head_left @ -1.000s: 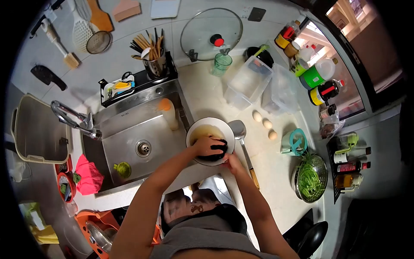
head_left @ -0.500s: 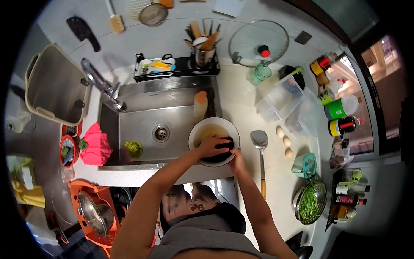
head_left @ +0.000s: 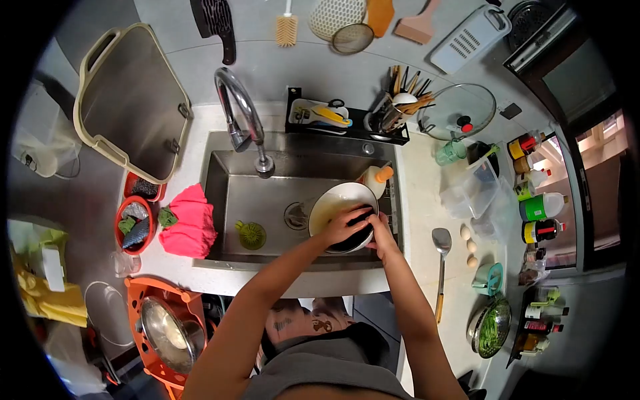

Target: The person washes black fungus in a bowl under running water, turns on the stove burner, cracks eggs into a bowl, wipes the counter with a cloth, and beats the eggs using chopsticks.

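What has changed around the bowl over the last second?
The bowl has moved left, from the right edge of the sink to above its basin, beside the drain. Both hands moved with it. Nothing was visibly let go or newly held: the left hand remains at the dark contents, the right hand at the rim. The spatula and eggs stayed on the counter.

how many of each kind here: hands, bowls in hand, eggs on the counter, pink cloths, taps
Left hand plus right hand: 2
White bowl: 1
Eggs: 3
Pink cloth: 1
Tap: 1
Total: 8
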`<state>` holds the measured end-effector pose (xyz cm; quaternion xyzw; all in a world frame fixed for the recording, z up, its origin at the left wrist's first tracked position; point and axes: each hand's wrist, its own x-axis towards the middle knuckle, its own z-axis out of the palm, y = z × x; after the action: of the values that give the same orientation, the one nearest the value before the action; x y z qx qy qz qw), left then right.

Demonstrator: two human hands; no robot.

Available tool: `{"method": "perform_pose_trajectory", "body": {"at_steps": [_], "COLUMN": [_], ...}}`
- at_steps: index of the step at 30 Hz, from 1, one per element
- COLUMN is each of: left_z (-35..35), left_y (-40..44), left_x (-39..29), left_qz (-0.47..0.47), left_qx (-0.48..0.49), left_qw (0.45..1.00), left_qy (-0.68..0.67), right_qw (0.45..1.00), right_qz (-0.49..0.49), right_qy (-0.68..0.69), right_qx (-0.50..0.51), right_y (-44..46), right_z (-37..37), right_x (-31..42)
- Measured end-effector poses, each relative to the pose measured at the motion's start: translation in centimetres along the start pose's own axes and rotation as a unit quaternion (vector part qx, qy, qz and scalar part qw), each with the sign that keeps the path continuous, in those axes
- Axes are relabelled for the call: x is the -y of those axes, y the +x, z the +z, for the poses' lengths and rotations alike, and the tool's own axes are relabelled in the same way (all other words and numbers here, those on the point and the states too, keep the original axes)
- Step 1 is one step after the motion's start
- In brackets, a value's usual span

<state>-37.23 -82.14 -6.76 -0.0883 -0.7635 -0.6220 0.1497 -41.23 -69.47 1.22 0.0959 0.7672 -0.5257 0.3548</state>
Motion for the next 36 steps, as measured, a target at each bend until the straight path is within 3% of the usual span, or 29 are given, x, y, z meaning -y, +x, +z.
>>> {"method": "perform_pose_trajectory", "body": {"at_steps": [8, 14, 17, 20, 22, 24, 29, 36], "left_z": [-1.8, -1.0, -3.1, -5.6, -7.4, -8.0, -8.1, -6.9], "left_y": [-1.2, -1.9, -2.4, -2.8, -2.8, -3.7, -4.3, -5.3], "left_x": [2.3, 2.8, -0.6, -3.0, -3.4, -0.2, 2.6, 6.8], "left_qz": [-0.026, -0.028, -0.038, 0.034, -0.008, -0.096, -0.083, -0.141], "left_qx": [0.026, 0.040, 0.076, 0.050, 0.007, -0.009, 0.063, 0.082], "left_qw": [0.997, 0.995, 0.982, 0.946, 0.939, 0.953, 0.959, 0.981], "left_qy": [-0.075, -0.092, 0.168, 0.318, 0.344, 0.289, 0.264, 0.110], "right_qw": [0.997, 0.995, 0.988, 0.964, 0.967, 0.974, 0.987, 0.996], "right_qz": [-0.006, -0.038, -0.001, 0.010, -0.010, -0.025, -0.006, 0.023], "right_qy": [-0.016, 0.005, 0.150, 0.264, 0.254, 0.226, 0.151, -0.002], "right_qx": [-0.070, -0.088, -0.031, 0.022, 0.009, -0.003, -0.057, -0.090], "right_y": [-2.8, -1.5, -0.7, 1.3, 1.7, 1.6, 0.6, 0.6], "right_z": [4.2, 3.9, 3.3, 3.5, 4.2, 4.8, 5.7, 6.6], "right_x": [2.4, -0.9, -3.3, -6.5, -6.9, -6.5, -4.8, -3.4]}}
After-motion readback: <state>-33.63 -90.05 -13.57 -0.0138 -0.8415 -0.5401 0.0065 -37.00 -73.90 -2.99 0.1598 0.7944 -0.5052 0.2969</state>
